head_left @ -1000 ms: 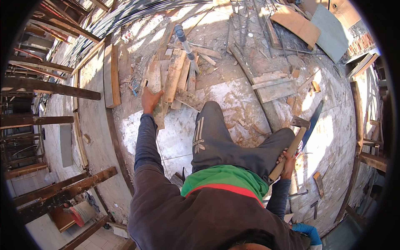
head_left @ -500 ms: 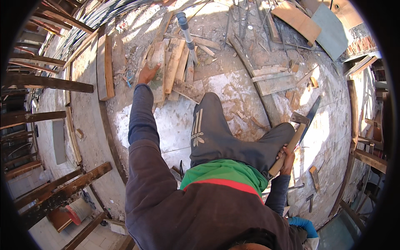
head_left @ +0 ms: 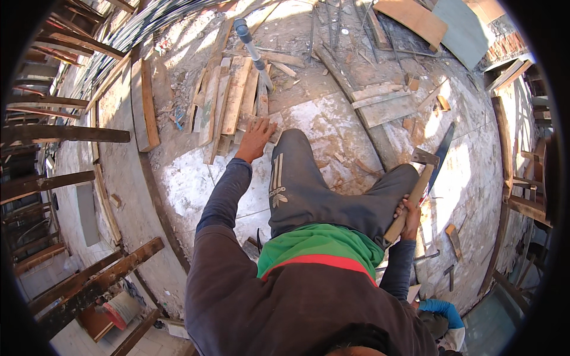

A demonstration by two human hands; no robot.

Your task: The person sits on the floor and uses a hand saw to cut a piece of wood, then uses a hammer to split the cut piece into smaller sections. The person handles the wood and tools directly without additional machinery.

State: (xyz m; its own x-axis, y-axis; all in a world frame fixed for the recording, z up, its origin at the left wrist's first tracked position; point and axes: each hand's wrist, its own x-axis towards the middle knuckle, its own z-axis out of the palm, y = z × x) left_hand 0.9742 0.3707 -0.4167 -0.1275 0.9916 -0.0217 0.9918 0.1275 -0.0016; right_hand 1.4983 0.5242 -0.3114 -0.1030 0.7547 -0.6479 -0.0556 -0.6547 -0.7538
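Observation:
My left hand [head_left: 255,141] is open, fingers spread and laid over a short crosswise board [head_left: 275,132] beside my left knee. Just beyond it lies a loose stack of planks [head_left: 237,89], side by side and partly overlapping. My right hand [head_left: 409,217] is wrapped round the wooden handle of a hammer [head_left: 417,193] at my right thigh. The metal hammer head points away from me, above my right knee. A long dark blade, like a saw's [head_left: 443,155], sticks out beside the hammer; whether my right hand also holds it I cannot tell.
A grey pipe [head_left: 252,50] stands behind the planks. More boards [head_left: 386,105] and a long timber [head_left: 350,98] lie ahead. Metal rods [head_left: 127,38] run along the far left. At right are a wood offcut [head_left: 453,240] and a small dark tool [head_left: 449,277]. Another person's blue sleeve [head_left: 442,310] shows behind.
My left hand has left the long plank in the stack and come nearer and to the right, onto the short crosswise board. The planks sit slightly shifted. My right hand keeps the hammer.

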